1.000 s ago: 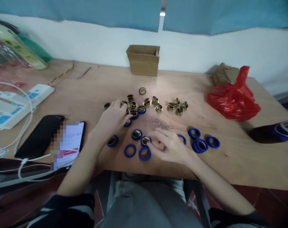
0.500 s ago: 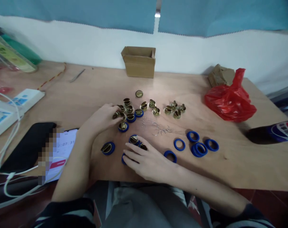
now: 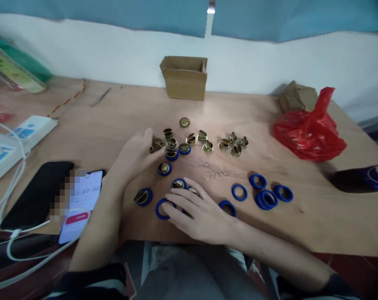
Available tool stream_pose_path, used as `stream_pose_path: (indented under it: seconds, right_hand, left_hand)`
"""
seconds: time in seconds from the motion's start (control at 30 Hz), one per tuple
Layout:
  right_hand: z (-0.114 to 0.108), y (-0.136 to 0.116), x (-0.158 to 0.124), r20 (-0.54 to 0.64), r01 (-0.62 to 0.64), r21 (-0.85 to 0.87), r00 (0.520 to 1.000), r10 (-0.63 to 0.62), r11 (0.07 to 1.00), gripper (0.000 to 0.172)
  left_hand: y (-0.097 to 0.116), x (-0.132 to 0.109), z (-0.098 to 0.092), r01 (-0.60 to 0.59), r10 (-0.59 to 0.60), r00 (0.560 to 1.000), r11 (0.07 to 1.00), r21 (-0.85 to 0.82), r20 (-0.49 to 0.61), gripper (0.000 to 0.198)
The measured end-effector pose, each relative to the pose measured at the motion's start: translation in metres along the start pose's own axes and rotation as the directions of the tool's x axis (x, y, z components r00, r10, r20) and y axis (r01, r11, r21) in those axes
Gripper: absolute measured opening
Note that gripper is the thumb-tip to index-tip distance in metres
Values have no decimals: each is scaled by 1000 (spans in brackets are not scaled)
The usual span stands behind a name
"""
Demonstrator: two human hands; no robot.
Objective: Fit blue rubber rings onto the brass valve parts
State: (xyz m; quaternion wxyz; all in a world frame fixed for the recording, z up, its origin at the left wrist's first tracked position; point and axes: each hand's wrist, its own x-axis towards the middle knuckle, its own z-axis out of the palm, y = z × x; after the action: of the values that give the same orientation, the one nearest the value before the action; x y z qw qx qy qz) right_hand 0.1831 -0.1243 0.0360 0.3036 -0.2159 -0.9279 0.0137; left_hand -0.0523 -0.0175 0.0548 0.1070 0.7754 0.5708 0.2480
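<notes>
My left hand (image 3: 135,154), a little blurred, hovers beside a cluster of brass-coloured round metal pieces (image 3: 172,143) with raised flaps, its thumb and fingers apart. Part of that cluster is hidden behind the fingers. Spread over the front of the table, my right hand (image 3: 198,210) has its fingertips at a blue ring (image 3: 160,209) and covers other pieces. Just beyond it sits a brass piece in a blue ring (image 3: 178,184). To its left lies another ringed brass piece (image 3: 143,196). Thin curved wire pieces (image 3: 214,170) are scattered between the groups.
Several loose blue rings (image 3: 266,199) lie right of my right hand. A cardboard box (image 3: 185,85) stands at the back, and a red plastic bag (image 3: 310,133) and a dark bottle (image 3: 360,179) are at the right. Phones (image 3: 36,193), cables and a power strip (image 3: 33,131) occupy the left.
My left hand has drawn back slightly from the brass pieces and its thumb has spread. My right hand has shifted a little, uncovering more of the blue ring under its fingers.
</notes>
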Motion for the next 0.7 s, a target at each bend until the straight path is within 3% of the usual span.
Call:
stream_pose_path:
  seconds: [0.1, 0.23, 0.33, 0.4, 0.47, 0.7]
  right_hand:
    - [-10, 10, -2, -186, -124, 25, 974, 126, 992, 25]
    - [-28, 27, -7, -334, -269, 54, 903, 271, 962, 36]
    - [-35, 37, -10, -361, -296, 33, 887, 288, 955, 33]
    - [-35, 41, -11, -356, -276, 8, 897, 261, 961, 27]
    - [-33, 43, -13, -349, -263, -8, 905, 244, 965, 24]
    - [-29, 49, -14, -313, -345, -37, 895, 317, 938, 17]
  left_hand:
    - [14, -2, 5, -55, 26, 995, 946, -321, -92, 28]
    - [45, -7, 24, -133, 56, 989, 725, -676, -135, 33]
    - [66, -12, 39, -118, 66, 993, 523, -844, -98, 35]
    - [74, -15, 45, -55, 50, 998, 416, -908, -38, 35]
    - [77, -17, 48, 9, 56, 998, 365, -931, 32, 36]
    - [78, -22, 50, 30, 93, 993, 360, -933, 67, 36]
